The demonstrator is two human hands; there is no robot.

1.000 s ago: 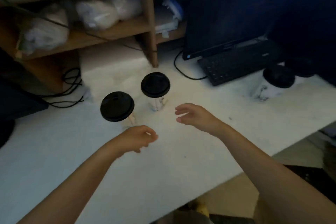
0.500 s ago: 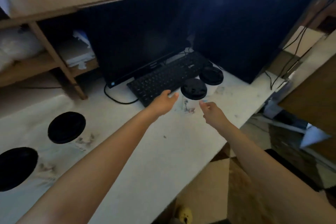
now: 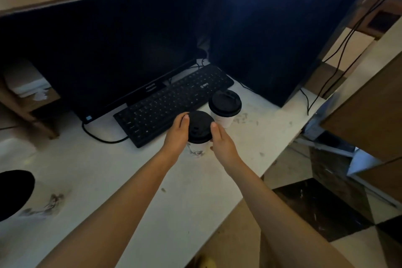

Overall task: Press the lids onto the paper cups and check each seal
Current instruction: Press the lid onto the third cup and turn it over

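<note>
hands [image 3: 176, 135] gripping lidded cup [image 3: 200, 126], keyboard [image 3: 165, 106] beside

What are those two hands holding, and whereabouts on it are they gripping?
The nearer paper cup, with its black lid on. The left hand and right hand grip it from opposite sides at the top, fingers against the lid's rim.

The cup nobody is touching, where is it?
In the head view, the free cup stands on the white counter at the right end of the keyboard, just behind and right of the held cup gripped by the left hand and right hand.
</note>
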